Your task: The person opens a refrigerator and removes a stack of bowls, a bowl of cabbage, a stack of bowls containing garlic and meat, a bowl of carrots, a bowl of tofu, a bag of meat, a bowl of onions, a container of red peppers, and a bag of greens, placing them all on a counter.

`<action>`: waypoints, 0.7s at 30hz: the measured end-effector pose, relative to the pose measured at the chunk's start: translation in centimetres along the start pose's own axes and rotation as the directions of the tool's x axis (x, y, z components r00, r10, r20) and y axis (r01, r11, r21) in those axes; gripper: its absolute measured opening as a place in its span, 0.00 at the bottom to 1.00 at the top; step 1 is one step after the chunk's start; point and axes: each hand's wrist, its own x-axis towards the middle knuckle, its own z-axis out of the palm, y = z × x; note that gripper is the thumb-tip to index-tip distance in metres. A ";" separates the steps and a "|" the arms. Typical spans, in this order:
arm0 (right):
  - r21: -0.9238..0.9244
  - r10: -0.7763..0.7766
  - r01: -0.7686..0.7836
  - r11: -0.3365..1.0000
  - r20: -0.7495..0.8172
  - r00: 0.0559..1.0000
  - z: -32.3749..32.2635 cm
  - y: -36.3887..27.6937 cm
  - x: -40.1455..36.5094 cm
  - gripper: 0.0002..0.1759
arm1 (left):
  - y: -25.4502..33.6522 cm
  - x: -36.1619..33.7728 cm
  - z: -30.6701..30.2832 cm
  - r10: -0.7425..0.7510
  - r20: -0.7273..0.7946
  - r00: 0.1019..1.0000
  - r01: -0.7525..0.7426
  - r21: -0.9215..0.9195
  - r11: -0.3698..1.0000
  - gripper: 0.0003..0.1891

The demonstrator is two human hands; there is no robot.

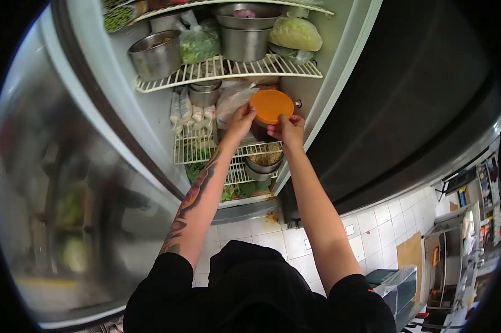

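A round orange lid (271,105) sits over a dark container (259,132) on the middle shelf of an open fridge. My left hand (241,123) is closed at the lid's left edge, thumb and fingers at the rim. At the front right of the lid, my right hand (289,131) pinches the rim, its thumb on top. Just left of the lid, a clear plastic bag (235,102) lies close to my left fingertips. Most of the container is hidden by the lid and my hands.
White wire shelves (250,67) carry steel pots (156,55), bagged greens (200,44) and a bagged pale vegetable (296,33). White-wrapped tubes (192,111) stand left. Below is a steel bowl of sprouts (264,160). The metal fridge door (89,183) stands open at left.
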 end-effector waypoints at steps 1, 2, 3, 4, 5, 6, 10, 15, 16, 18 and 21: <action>0.063 0.003 -0.003 0.998 0.004 1.000 0.4 -0.5 -0.3 0.21 | -0.1 0.5 0.2 -0.002 0.011 1.000 0.002 -0.004 1.000 0.28; 0.097 0.019 -0.019 0.995 0.005 1.000 0.5 -1.1 -0.7 0.20 | -0.3 0.6 0.3 0.045 -0.033 0.998 -0.042 0.097 0.994 0.26; 0.099 0.017 -0.016 0.995 -0.004 1.000 0.6 -1.3 -0.9 0.20 | -0.5 0.5 0.4 0.095 -0.073 0.993 -0.079 0.198 0.977 0.23; 0.117 0.001 -0.002 0.993 0.010 1.000 0.6 -1.4 -1.1 0.19 | -0.7 0.4 0.6 0.092 -0.068 0.993 -0.077 0.198 0.977 0.23; 0.135 -0.014 0.010 0.991 0.027 1.000 0.8 -1.5 -1.3 0.19 | -0.9 0.1 0.8 0.139 -0.093 0.986 -0.124 0.153 0.980 0.24; 0.139 -0.012 0.008 0.990 0.023 1.000 1.0 -1.5 -1.6 0.19 | -1.1 -0.3 1.0 0.184 -0.120 0.976 -0.171 0.110 0.979 0.24; 0.154 -0.040 0.034 0.988 0.036 0.999 2.2 -3.0 -2.3 0.19 | -0.1 -0.4 1.3 0.191 -0.144 0.971 -0.195 -0.017 0.981 0.27; 0.160 -0.050 0.042 0.986 0.049 0.998 3.2 -7.6 -4.7 0.17 | 4.4 -1.8 2.3 0.243 -0.122 0.962 -0.255 -0.094 0.962 0.34; 0.149 -0.047 0.035 0.988 0.077 0.996 3.0 -8.7 -5.3 0.15 | 5.2 -2.1 2.4 0.289 -0.112 0.951 -0.296 -0.054 0.954 0.36; 0.112 -0.032 0.018 0.994 0.118 0.993 2.4 -9.6 -6.0 0.14 | 6.7 -2.7 3.0 0.268 -0.117 0.956 -0.280 -0.099 0.955 0.36; 0.022 -0.049 0.047 0.999 0.103 0.993 1.4 -8.6 -7.2 0.15 | 7.1 -4.0 3.5 0.159 -0.129 0.979 -0.181 -0.178 0.967 0.35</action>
